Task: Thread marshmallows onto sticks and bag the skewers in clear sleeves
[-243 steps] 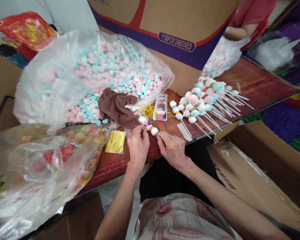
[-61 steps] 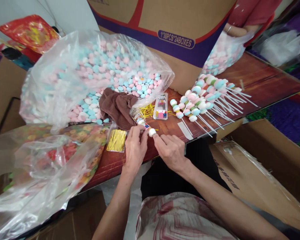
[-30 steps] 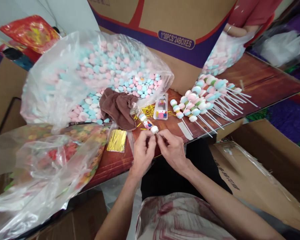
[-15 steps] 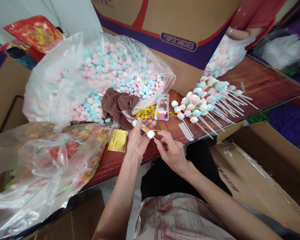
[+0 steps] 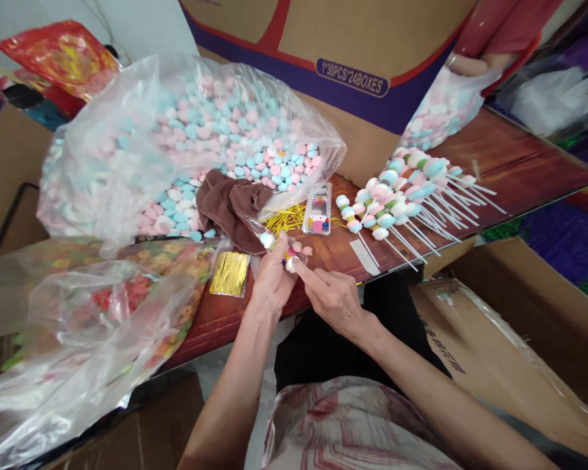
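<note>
**Pastel candy skewer held at the table edge**

Pink, blue and white sweets sit on a skewer (image 5: pixel 280 249) that the left hand (image 5: pixel 273 281) grips, its fingers curled closed around the wrapped candy end, just above the near edge of the wooden table (image 5: pixel 509 163). The right hand (image 5: pixel 334 297) meets it from the side: its fingers are pinched together at the white sweet on the skewer's lower end, touching the left hand's fingertips. Whether the right hand grips the thin stick itself cannot be told.

Just beside the left hand lies a pack of gold twist ties (image 5: pixel 228 273). Loose yellow ties (image 5: pixel 285 219) and a small clear packet (image 5: pixel 318 210) lie beyond the hands, next to a brown cloth (image 5: pixel 230 205). A big clear bag of pastel sweets (image 5: pixel 176 143) fills the far left of the table. To the right, a pile of finished skewers (image 5: pixel 406 192) rests with sticks pointing right. A cardboard box (image 5: pixel 353 59) stands behind. Another person's hand (image 5: pixel 470 65) shows at the top right, well apart.
</note>
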{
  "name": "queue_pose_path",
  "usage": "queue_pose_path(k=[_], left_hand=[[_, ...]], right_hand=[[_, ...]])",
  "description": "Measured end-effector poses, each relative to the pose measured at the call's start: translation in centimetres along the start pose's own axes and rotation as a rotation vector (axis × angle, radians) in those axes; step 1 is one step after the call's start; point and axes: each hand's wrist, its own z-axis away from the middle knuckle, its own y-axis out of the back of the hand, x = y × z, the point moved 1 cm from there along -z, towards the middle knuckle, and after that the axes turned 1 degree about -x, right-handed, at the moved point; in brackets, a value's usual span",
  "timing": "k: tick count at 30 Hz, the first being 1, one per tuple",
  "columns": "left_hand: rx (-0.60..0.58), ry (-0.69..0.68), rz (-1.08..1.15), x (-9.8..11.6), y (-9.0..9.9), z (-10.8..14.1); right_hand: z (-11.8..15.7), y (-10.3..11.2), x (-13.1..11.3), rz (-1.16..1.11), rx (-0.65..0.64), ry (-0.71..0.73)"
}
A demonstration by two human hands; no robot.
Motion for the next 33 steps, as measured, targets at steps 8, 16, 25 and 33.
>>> queue_pose_path(k=[8, 16, 25, 33], left_hand=[[-0.056, 0.150, 0.093, -0.6, 0.1, 0.2], [0.013, 0.158, 0.130, 0.7, -0.3, 0.6], [0.013, 0.163, 0.031, -0.1, 0.5, 0.5], [-0.081, 0.179, 0.104, -0.6, 0.2, 0.5]], right_hand=[[-0.5, -0.8, -0.4, -0.402, 0.125, -0.198], [0.4, -0.1, -0.1, 0.055, 0.070, -0.023], [-0.1, -0.4, 0.1, 0.201, 0.108, 0.042], [-0.7, -1.1, -0.6, -0.116, 0.083, -0.088]])
